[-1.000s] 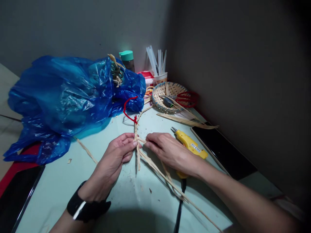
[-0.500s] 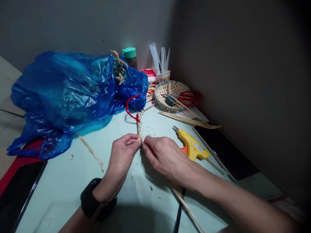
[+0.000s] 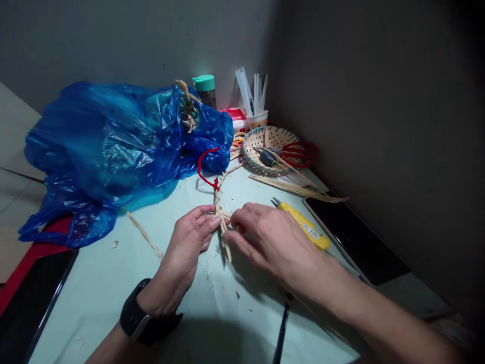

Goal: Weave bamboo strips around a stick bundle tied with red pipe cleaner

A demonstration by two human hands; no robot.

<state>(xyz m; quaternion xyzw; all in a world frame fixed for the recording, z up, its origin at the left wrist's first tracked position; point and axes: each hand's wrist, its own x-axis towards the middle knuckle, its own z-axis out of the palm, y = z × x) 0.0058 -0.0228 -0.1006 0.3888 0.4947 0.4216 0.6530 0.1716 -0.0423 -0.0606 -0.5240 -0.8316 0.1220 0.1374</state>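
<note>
A pale straw braid (image 3: 217,199) runs down the middle of the table, with a red pipe cleaner (image 3: 200,169) twisted round its upper part. My left hand (image 3: 191,230), with a black watch (image 3: 142,313) at the wrist, pinches the braid between thumb and fingers. Just to the right, my right hand (image 3: 265,230) holds a straw strand (image 3: 226,215) drawn out sideways from the braid. Another loose strand end (image 3: 227,247) hangs down between the two hands. Behind my right hand lies a yellow hot glue gun (image 3: 303,222), partly covered.
A big blue plastic bag (image 3: 94,141) fills the back left. At the back right stand a woven basket (image 3: 252,164) holding red-handled scissors (image 3: 299,154), and a paper cup (image 3: 258,120) of glue sticks. A phone (image 3: 356,240) lies right; a dark tablet (image 3: 34,303) lies left.
My right hand has shifted slightly right and drawn a strand sideways from the braid. A strand end now shows below my left fingers, which keep their pinch.
</note>
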